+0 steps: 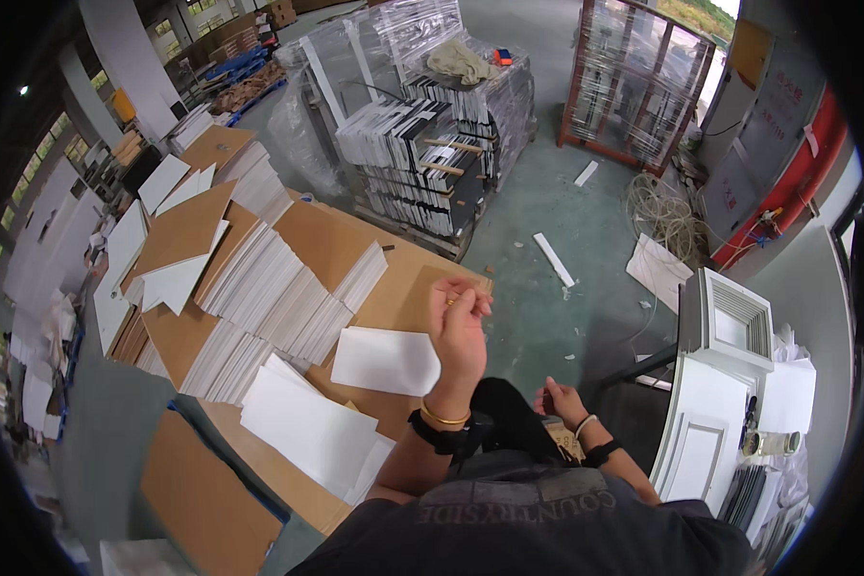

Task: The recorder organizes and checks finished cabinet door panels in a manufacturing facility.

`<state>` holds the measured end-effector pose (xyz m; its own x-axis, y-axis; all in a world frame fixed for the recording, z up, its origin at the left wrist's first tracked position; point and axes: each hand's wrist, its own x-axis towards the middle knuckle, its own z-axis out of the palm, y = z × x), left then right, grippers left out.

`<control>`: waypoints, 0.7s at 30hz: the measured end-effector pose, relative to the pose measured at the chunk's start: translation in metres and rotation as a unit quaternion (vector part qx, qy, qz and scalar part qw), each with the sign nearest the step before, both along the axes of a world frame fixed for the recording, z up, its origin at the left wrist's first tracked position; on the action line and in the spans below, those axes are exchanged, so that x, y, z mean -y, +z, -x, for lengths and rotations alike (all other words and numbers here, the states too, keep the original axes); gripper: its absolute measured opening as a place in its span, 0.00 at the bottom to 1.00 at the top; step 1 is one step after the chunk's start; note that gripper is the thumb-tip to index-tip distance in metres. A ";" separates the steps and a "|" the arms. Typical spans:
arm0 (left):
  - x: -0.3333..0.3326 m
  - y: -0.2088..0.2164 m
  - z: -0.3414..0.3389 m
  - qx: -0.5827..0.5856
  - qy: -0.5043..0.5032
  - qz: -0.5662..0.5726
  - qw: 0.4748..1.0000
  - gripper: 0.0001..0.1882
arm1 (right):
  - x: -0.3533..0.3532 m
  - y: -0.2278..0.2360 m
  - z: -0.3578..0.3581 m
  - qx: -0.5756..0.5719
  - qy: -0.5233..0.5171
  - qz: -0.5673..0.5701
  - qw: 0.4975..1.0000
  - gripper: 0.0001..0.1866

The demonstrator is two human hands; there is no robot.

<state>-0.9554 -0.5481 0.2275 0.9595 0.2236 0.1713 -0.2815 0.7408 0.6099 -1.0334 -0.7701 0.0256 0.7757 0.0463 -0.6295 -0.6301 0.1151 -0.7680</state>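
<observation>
My left hand (459,322) is raised above the right edge of a brown board-topped table (403,288). Its fingers are curled in with the thumb against them; whatever they may pinch is too small to make out. Close beside that wrist lies a white panel (384,360) on the table. My right hand (563,401) hangs low by my lap, its fingers loosely curled and their inner side hidden. A brown printed piece (564,442) shows below it. Nearer me on the left, several white sheets (302,422) overlap at the table's edge.
Long stacks of thin white-edged boards (259,278) fill the table's left side. A brown panel (206,490) leans below. Beyond stands a wrapped pallet of panels (413,154). White strips (552,259) and tangled cord (662,211) lie on the floor; white frames (734,317) stand right.
</observation>
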 end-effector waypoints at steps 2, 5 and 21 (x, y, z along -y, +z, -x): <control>-0.007 0.000 -0.024 -0.002 -0.005 0.008 1.000 0.10 | 0.002 -0.002 -0.038 -0.002 0.044 0.009 0.999 0.23; -0.013 -0.015 -0.068 0.028 -0.023 0.019 0.999 0.09 | 0.023 -0.025 -0.103 -0.009 0.119 0.032 0.992 0.22; 0.100 -0.107 -0.362 -0.250 0.034 -0.051 0.966 0.06 | 0.237 -0.042 -0.498 -0.030 0.086 0.071 0.993 0.13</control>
